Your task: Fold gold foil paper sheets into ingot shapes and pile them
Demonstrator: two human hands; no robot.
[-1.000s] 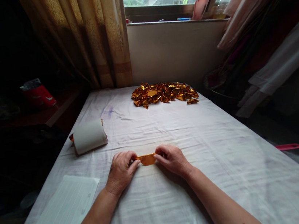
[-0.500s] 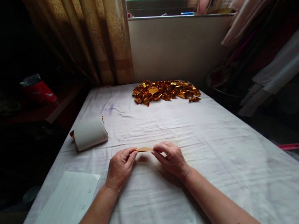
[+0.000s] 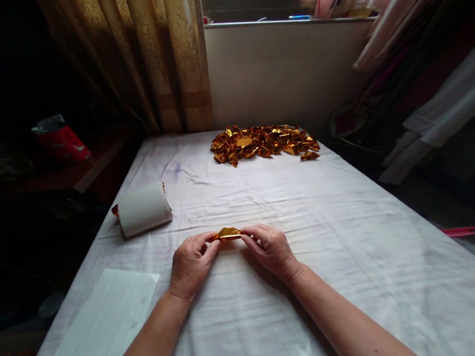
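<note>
The left hand [image 3: 191, 263] and right hand [image 3: 270, 249] pinch the ends of a folded gold foil paper [image 3: 228, 233]; it looks light, thin and crinkly, best held by its tips.

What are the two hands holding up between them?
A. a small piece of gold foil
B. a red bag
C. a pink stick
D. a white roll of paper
A. The left hand and the right hand each pinch one end of a small piece of gold foil, the same shiny colour as the pile of foil pieces farther back on the table.
</note>
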